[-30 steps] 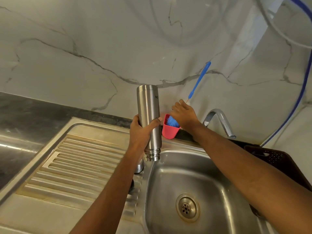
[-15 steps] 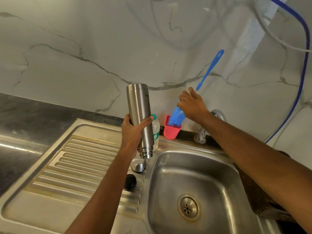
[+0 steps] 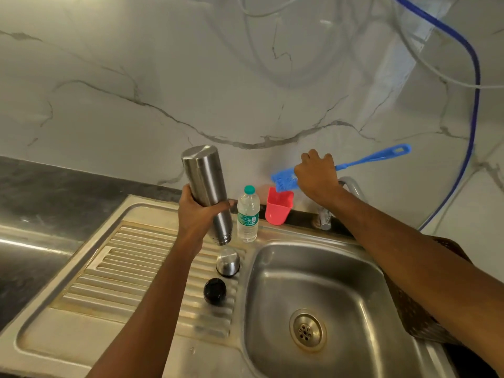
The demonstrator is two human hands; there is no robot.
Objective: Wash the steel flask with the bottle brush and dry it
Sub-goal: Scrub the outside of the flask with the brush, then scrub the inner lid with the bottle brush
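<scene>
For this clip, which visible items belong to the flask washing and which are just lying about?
In use: steel flask, gripped by the left hand; bottle brush, gripped by the right hand; sink; tap; likely the steel cap and black stopper.
Lying about: water bottle, red cup, blue hose, brown basket.

Left hand (image 3: 200,214) raised, forearm extended forward, fingers and thumb wrapped round the steel flask (image 3: 203,173). Right arm reaches further forward; right hand (image 3: 316,174) clenched on the bottle brush (image 3: 365,160), knuckles up.
</scene>
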